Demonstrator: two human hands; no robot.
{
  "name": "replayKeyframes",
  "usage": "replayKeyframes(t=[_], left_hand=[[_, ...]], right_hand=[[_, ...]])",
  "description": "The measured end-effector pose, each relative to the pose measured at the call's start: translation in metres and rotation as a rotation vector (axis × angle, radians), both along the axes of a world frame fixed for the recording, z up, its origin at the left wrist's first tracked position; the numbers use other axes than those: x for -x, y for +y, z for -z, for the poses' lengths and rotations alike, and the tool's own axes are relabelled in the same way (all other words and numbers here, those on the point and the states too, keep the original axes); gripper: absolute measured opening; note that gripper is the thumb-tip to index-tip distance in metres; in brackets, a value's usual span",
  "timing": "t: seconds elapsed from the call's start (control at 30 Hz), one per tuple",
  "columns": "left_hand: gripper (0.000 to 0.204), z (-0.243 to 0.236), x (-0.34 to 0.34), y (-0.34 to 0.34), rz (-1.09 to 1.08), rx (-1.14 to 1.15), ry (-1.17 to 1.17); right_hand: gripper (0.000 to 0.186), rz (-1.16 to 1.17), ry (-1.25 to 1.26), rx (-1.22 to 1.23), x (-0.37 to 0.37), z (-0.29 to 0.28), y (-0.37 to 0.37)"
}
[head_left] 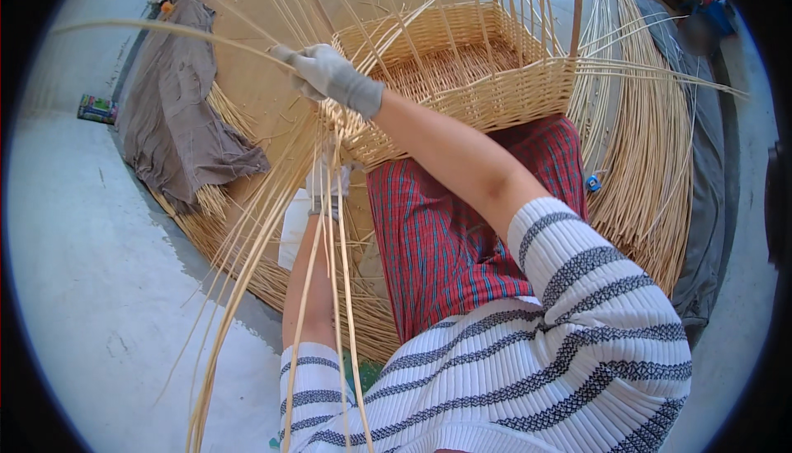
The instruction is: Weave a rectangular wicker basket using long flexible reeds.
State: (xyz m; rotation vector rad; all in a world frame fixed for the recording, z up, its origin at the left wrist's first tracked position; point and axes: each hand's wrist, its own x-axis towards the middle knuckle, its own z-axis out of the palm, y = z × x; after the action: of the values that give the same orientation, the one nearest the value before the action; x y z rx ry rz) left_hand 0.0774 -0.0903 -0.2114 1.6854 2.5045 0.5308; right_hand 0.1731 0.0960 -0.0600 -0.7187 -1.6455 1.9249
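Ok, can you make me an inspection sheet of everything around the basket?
Surface: tan surface, scattered with small scraps.
Job's things: woven basket by the red plaid cloth on the lap; thin stakes stand up from it.
Clutter: cane bundle on the right; grey-brown cloth over canes on the left.
Hands: gloved right hand grips a pale strand; gloved left hand is partly hidden, grip unclear.
Cables: nothing seen.
Surroundings: pale floor, colourful packet.
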Motion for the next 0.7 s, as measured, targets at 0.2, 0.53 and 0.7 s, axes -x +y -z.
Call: replayKeyframes(t=[0.2,0.53,0.7], left_hand=[[0.075,0.029,0.026,0.007,0.13,-0.175,0.045],[0.072,0.036,0.039,0.017,0.103,-0.134,-0.014],[0.065,0.01,0.015,0.005,0.103,-0.177,-0.079]], right_hand=[[0.053,0.651,0.286,-0.826,-0.001,-0.027,-0.007],[0.018,0.093,1.092,0.311,-0.13,0.138,-0.054],[0.02,0.746,0.305,0.3,-0.181,0.145,-0.03]])
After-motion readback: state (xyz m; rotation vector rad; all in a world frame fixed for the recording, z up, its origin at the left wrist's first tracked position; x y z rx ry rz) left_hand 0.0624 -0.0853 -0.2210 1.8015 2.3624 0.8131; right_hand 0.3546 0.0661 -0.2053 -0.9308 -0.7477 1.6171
